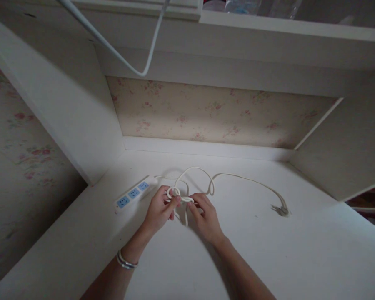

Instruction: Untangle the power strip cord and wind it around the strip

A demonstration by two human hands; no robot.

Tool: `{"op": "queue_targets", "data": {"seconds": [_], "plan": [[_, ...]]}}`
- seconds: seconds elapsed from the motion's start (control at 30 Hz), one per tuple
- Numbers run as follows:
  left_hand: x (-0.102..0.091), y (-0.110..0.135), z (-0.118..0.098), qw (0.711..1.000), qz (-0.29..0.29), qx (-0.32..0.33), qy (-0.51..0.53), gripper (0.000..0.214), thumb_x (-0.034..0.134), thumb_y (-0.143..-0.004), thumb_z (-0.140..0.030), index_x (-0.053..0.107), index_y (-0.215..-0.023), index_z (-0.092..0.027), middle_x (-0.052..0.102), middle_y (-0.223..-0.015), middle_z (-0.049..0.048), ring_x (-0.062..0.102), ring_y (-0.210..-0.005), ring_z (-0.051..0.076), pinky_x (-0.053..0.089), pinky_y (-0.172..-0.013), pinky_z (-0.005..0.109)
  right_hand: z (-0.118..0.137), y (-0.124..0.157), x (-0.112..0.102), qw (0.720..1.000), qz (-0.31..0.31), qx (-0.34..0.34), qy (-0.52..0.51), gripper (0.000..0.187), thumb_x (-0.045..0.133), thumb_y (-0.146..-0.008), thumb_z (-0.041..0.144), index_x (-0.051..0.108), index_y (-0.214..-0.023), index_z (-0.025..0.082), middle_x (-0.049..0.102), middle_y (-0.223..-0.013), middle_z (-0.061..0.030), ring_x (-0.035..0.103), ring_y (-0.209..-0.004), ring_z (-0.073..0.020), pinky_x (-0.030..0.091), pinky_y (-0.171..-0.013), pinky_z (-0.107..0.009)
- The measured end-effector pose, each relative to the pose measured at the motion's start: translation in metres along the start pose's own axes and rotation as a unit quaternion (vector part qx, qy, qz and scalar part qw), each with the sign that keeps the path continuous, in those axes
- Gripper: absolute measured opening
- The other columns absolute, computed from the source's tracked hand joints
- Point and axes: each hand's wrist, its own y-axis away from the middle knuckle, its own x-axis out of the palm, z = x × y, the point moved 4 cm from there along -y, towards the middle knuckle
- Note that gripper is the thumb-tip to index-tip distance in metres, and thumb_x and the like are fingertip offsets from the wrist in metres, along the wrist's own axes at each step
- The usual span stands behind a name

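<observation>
A cream-white power cord (196,168) is looped and twisted together between my two hands, just above the white desk. My left hand (161,207) pinches a small loop of it between thumb and fingers. On the other side, my right hand (206,216) grips the twisted part with thumb and forefinger. Left of my hands lies a white power strip (131,193) with blue socket faces, and the cord runs out from its far end. More loose cord curves over the desk to a grey plug (281,210) at the right. My fingers hide part of the twist.
The white desk (253,250) is bounded by side panels (65,96) and a back wall with floral paper (187,112). Overhead, a white bent cable or rod (143,73) hangs in front of a shelf (268,27) holding clear containers.
</observation>
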Motion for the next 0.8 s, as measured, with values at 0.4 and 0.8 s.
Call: {"op": "queue_targets", "data": {"seconds": [0.4, 0.8], "plan": [[-0.012, -0.002, -0.015, 0.998, -0.042, 0.05, -0.017, 0.035, 0.06, -0.081, -0.034, 0.063, -0.112, -0.017, 0.065, -0.111, 0.0078, 0.058, -0.105, 0.021, 0.043, -0.094, 0.03, -0.019, 0.005, 0.041, 0.96, 0.093, 0.159, -0.212, 0.041, 0.043, -0.09, 0.053, 0.061, -0.105, 0.02, 0.059, -0.078, -0.0019, 0.051, -0.069, -0.0125, 0.043, -0.064, -0.024], [0.003, -0.001, 0.002, 0.99, 0.063, 0.006, -0.128, 0.055, 0.051, -0.085, -0.04, 0.047, -0.136, -0.018, 0.062, -0.074, -0.0006, 0.056, -0.065, 0.012, 0.046, -0.062, 0.02, -0.019, 0.006, 0.017, 0.95, 0.121, -0.003, 0.287, 0.035, 0.038, -0.095, 0.033, 0.061, -0.074, 0.019, 0.062, -0.077, -0.0046, 0.054, -0.076, -0.0158, 0.034, -0.074, -0.029]]}}
